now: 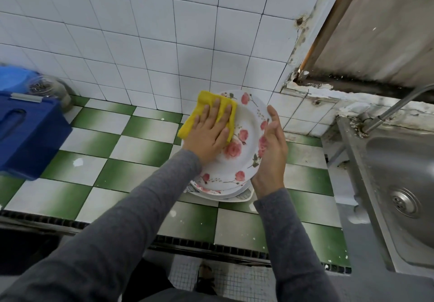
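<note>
in the head view, the left grip (206, 134) lies flat with its fingers straight and spread a little, pressing a yellow cloth (203, 101) against the face of a flowered plate (246, 118); it is wide and clasps nothing, only pushing down on the cloth. the cloth is folded and covers the plate's upper left part, its edges showing beyond the fingertips and past the side of the hand. the right grip (272, 151) holds the plate by its right rim, the thumb lying along the front edge while the other fingers are hidden behind the plate. the plate is white with pink blossoms and is held tilted, lifted just above a stack of plates (220, 192) that rests on the tabletop (141, 146), a surface of green and white checked tiles. both forearms wear grey sleeves (131, 219). to the far left on the tabletop stands a blue container (25, 134), with a clear jar (47, 90) just behind it against the white tiled wall (141, 43). to the right a steel sink (399, 172) is set beside the tabletop, its drain (404, 201) visible in the basin and its tap (394, 106) rising at the back edge. at the bottom, below the tabletop's front edge, a foot (206, 276) stands on a floor of small pale tiles.
</note>
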A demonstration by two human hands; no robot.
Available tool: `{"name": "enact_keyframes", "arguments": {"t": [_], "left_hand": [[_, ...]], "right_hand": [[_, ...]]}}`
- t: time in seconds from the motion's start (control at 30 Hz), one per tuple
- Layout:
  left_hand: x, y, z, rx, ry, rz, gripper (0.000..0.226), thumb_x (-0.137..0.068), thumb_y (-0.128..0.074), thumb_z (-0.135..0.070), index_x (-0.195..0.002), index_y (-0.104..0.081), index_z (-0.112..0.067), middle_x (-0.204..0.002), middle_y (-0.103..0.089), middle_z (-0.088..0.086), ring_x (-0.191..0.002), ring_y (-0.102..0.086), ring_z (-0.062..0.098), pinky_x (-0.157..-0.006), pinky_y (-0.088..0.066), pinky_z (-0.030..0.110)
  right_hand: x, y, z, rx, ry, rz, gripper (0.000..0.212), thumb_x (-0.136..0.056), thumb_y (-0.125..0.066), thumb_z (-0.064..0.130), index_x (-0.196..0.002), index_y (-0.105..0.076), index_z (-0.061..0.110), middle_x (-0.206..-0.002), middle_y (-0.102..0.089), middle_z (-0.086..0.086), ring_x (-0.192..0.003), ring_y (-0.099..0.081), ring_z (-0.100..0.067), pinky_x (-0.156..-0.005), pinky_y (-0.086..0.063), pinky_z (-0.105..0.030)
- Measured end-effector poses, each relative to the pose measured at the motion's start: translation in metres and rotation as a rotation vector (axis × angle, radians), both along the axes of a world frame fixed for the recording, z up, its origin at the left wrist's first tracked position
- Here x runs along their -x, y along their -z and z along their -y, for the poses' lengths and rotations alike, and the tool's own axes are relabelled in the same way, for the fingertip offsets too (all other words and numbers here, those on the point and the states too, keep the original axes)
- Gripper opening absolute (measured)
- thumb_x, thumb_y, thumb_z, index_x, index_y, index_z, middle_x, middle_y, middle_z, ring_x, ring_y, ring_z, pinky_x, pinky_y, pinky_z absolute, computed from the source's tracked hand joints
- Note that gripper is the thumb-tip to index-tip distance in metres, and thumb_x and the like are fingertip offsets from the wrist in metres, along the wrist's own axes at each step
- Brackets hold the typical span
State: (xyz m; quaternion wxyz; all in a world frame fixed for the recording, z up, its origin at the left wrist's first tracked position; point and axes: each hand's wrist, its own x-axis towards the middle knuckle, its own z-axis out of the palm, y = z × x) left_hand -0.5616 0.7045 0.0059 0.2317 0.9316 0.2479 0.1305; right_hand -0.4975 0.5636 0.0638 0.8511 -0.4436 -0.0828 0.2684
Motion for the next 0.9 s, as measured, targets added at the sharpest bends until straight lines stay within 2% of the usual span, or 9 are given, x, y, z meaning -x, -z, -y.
{"name": "enact_keyframes", "arguments": {"t": [0.1,0.2,0.3,0.37,0.5,0.63,0.7,0.77,0.9], "left_hand": [[0.01,0.004,0.001,-0.02,0.03,0.006,0.062,-0.089,0.001,-0.057,-0.148,0.011,-0.041,-0.16,0.021,-0.01,-0.149,0.02,0.017,-0.12,0.013,0.036],[0.013,0.012,0.016,0.089,0.084,-0.04,0.055,-0.095,-0.008,-0.05,-0.148,0.008,-0.043,-0.164,0.014,-0.009,-0.149,0.018,0.014,-0.123,0.01,0.041],[0.015,0.014,0.043,0.244,0.167,0.04,0.052,-0.098,-0.012,-0.051,-0.149,0.0,-0.046,-0.166,0.0,-0.009,-0.153,0.0,0.013,-0.124,0.002,0.039],[0.014,0.009,0.057,0.294,0.193,0.103,0.049,-0.104,-0.019,-0.051,-0.152,-0.007,-0.045,-0.165,-0.009,-0.01,-0.151,-0.014,0.013,-0.12,-0.006,0.033],[0.012,-0.007,0.065,0.227,0.266,0.206,0.055,-0.106,-0.036,-0.04,-0.157,-0.018,-0.033,-0.159,-0.033,-0.005,-0.139,-0.038,0.016,-0.113,-0.028,0.028],[0.011,-0.011,0.056,0.133,0.34,0.216,0.064,-0.1,-0.045,-0.052,-0.157,-0.017,-0.038,-0.144,-0.053,-0.002,-0.118,-0.056,0.02,-0.099,-0.05,0.041],[0.01,-0.014,0.051,0.076,0.348,0.21,0.067,-0.097,-0.046,-0.055,-0.156,-0.019,-0.039,-0.138,-0.056,-0.001,-0.111,-0.059,0.022,-0.089,-0.055,0.043],[0.009,-0.02,0.048,-0.007,0.367,0.223,0.065,-0.096,-0.046,-0.055,-0.155,-0.023,-0.038,-0.132,-0.059,0.0,-0.103,-0.062,0.023,-0.079,-0.058,0.043],[0.007,-0.026,0.046,-0.244,0.422,0.267,0.056,-0.096,-0.047,-0.037,-0.15,-0.033,-0.037,-0.12,-0.063,0.003,-0.083,-0.064,0.021,-0.059,-0.057,0.031]], "right_hand": [[-0.002,-0.005,0.002,-0.036,0.01,0.009,0.036,-0.107,-0.043,0.022,-0.138,-0.055,0.011,-0.132,-0.064,-0.016,-0.114,-0.066,-0.03,-0.091,-0.058,-0.041],[-0.007,-0.013,0.003,-0.031,0.052,0.057,0.034,-0.107,-0.042,0.018,-0.137,-0.056,0.007,-0.132,-0.064,-0.017,-0.113,-0.066,-0.028,-0.09,-0.058,-0.038],[-0.014,-0.016,0.0,-0.005,0.097,0.1,0.031,-0.108,-0.041,0.016,-0.132,-0.059,0.009,-0.129,-0.067,-0.014,-0.106,-0.07,-0.02,-0.08,-0.058,-0.028],[-0.019,-0.014,-0.002,0.044,0.144,0.14,0.032,-0.108,-0.042,0.017,-0.134,-0.059,0.009,-0.131,-0.066,-0.013,-0.111,-0.068,-0.018,-0.082,-0.056,-0.026],[-0.031,-0.011,-0.008,0.128,0.238,0.176,0.032,-0.107,-0.045,0.021,-0.133,-0.062,0.014,-0.135,-0.063,-0.006,-0.11,-0.064,0.003,-0.087,-0.052,-0.017],[-0.042,-0.011,-0.014,0.164,0.246,0.1,0.03,-0.107,-0.046,0.025,-0.13,-0.065,0.021,-0.125,-0.065,0.002,-0.105,-0.065,-0.003,-0.087,-0.055,-0.022],[-0.049,-0.011,-0.017,0.138,0.215,-0.008,0.03,-0.106,-0.047,0.024,-0.129,-0.066,0.024,-0.119,-0.067,0.0,-0.106,-0.067,-0.016,-0.088,-0.059,-0.035],[-0.057,-0.01,-0.018,0.124,0.163,-0.118,0.03,-0.106,-0.045,0.022,-0.13,-0.064,0.026,-0.117,-0.07,-0.005,-0.105,-0.069,-0.028,-0.088,-0.059,-0.048],[-0.071,-0.007,-0.017,0.21,0.032,-0.231,0.036,-0.106,-0.045,0.019,-0.139,-0.054,0.028,-0.117,-0.066,-0.006,-0.099,-0.067,-0.027,-0.079,-0.058,-0.047]]}}
